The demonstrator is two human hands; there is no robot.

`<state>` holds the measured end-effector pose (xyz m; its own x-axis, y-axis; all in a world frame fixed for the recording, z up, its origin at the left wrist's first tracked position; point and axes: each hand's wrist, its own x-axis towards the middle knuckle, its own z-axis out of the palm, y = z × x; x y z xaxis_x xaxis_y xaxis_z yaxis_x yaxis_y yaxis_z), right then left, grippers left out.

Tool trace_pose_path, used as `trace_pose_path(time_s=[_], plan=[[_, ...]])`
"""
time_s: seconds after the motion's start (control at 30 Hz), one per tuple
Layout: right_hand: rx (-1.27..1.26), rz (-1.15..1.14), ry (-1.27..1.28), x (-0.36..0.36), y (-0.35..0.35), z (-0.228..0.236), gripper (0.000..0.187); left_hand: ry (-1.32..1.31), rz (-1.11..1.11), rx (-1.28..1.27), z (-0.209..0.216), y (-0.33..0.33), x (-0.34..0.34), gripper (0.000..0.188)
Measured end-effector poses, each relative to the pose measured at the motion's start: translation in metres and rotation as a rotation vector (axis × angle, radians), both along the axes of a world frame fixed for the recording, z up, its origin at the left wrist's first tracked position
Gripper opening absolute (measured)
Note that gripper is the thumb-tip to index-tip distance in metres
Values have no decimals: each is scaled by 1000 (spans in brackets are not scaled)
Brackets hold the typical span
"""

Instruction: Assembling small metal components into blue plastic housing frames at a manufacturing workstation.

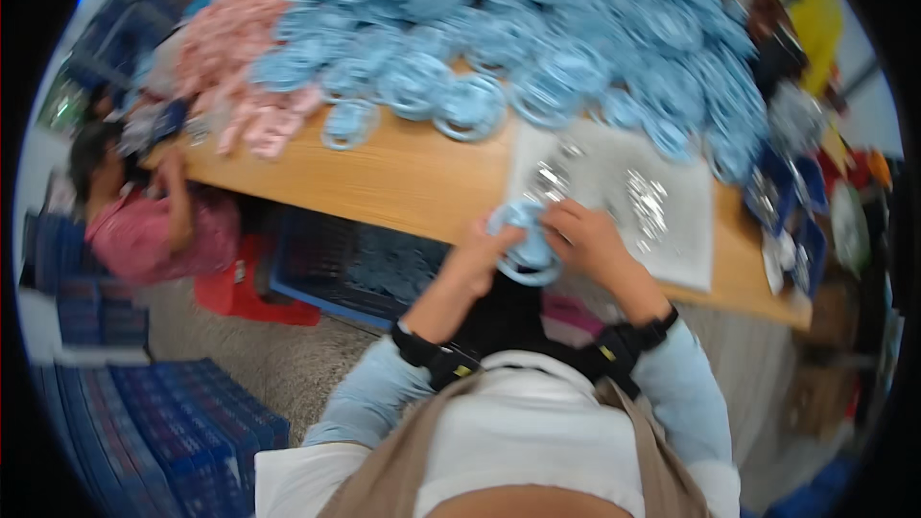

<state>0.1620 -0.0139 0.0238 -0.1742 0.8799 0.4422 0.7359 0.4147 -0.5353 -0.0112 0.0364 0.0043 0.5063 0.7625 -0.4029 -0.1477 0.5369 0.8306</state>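
A light blue plastic part with rounded ring-like openings [531, 271] is held over the table's front edge. My left hand [475, 259] grips its left side, thumb and fingers closed on it. At the part's upper right, my right hand [587, 238] has its fingers pinched together; whether they hold the part or something small is hidden by blur. Just beyond my hands, small shiny metal pieces [550, 178] lie on a whitish sheet [686, 221], with a second cluster of metal pieces [647, 206] farther right.
A large heap of light blue parts [537, 10] covers the back of the wooden table [413, 168], beside pink parts [245, 34]. Blue bins [801, 197] stand at the right end. Under the table sits a blue crate [317, 254]. Another person [158, 225] works at the left.
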Motion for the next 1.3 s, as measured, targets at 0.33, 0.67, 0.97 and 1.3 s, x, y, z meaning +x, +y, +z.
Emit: trace_pose_path(time_s=[0.33,0.67,0.97,1.3], plan=[[-111,-118,164,-6,-11,11,22,209,-76,202,5,4,11,34],[-99,-217,221,-15,-13,9,15,320,31,403,-11,-1,19,30],[-145,-247,391,-7,-9,7,12,445,80,645,4,-3,22,34],[-132,-354,315,-2,-25,11,31,-64,-59,-24,14,1,18,29]])
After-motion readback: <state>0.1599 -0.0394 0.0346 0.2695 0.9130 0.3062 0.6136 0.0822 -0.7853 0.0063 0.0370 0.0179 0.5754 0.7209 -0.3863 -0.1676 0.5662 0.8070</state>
